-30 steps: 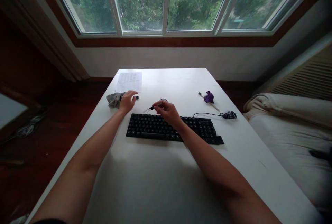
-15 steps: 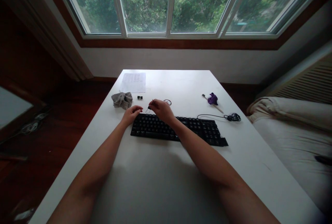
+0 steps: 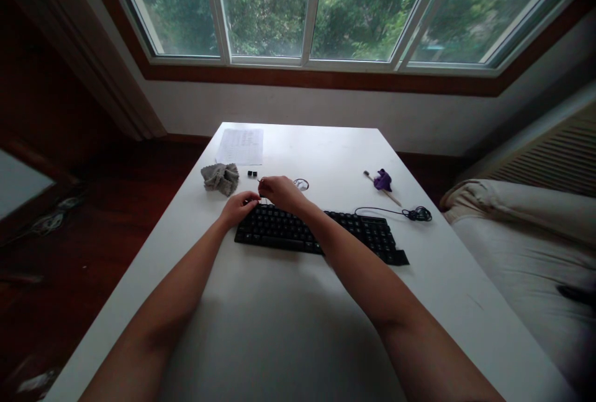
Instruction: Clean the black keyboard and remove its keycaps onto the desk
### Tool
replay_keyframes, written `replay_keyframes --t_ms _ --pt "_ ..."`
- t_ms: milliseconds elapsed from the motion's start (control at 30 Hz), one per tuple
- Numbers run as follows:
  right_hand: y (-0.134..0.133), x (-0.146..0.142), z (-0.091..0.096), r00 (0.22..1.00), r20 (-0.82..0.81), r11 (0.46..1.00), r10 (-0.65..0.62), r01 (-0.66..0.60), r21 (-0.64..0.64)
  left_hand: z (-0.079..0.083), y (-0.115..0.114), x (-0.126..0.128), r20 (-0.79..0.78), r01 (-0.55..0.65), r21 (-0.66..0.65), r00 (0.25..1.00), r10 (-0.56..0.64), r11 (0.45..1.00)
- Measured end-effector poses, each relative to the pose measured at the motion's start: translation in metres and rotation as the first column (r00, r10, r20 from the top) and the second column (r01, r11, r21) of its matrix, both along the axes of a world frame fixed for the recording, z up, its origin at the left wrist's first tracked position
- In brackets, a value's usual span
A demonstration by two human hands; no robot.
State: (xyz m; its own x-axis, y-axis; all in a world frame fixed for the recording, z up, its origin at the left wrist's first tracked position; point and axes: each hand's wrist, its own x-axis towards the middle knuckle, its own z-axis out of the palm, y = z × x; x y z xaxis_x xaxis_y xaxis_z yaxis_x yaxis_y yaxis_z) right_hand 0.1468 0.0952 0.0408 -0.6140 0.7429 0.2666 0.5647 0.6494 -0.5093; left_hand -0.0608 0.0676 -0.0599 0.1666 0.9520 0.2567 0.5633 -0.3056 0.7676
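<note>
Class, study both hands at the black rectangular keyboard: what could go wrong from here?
The thin wire-pronged tool in the right hand might slip and poke the left hand close beside it, or scratch the keyboard. The two small black blocks lie loose nearby and could get knocked away.

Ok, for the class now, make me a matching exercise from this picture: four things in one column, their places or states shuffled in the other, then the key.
Things
1. keyboard
2. cable
3. sheet of paper
4. cloth near the left hand

Places and states
A. flat, by the far left corner of the table
B. grey and crumpled
C. partly hidden by the right forearm
D. bundled at the right

Pairs: 1-C, 2-D, 3-A, 4-B
</note>
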Motion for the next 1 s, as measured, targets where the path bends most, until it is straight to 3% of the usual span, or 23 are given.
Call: replay_keyframes --t_ms 167,333,533,633,767,1000 --pt "0.009 -0.003 -0.003 0.996 0.021 0.995 -0.091 0.092 -0.033 0.001 -0.001 0.001 -0.016 -0.01 -0.004 1.0 0.01 1.0" --pt "0.013 -0.003 -0.007 1.0 0.012 0.992 -0.024 0.025 -0.126 0.003 0.0 0.002 -0.051 -0.024 0.005 0.998 0.024 1.0" --pt "-0.013 0.0 -0.009 0.992 0.041 0.992 0.118 -0.119 0.032 0.003 0.001 0.0 -0.097 -0.013 0.028 0.995 0.016 1.0" --pt "-0.023 0.007 -0.013 0.996 -0.008 0.994 0.085 -0.084 0.073 0.003 0.001 0.0 -0.067 -0.007 0.026 0.998 0.009 1.0" --pt "-0.019 0.023 -0.025 0.984 -0.177 0.998 0.031 -0.04 -0.048 0.005 0.0 0.002 -0.041 -0.007 0.005 0.999 0.007 1.0" --pt "-0.012 0.041 -0.047 0.916 -0.4 0.965 -0.007 -0.099 -0.243 0.007 -0.002 0.004 -0.048 -0.008 0.006 0.999 0.008 1.0"
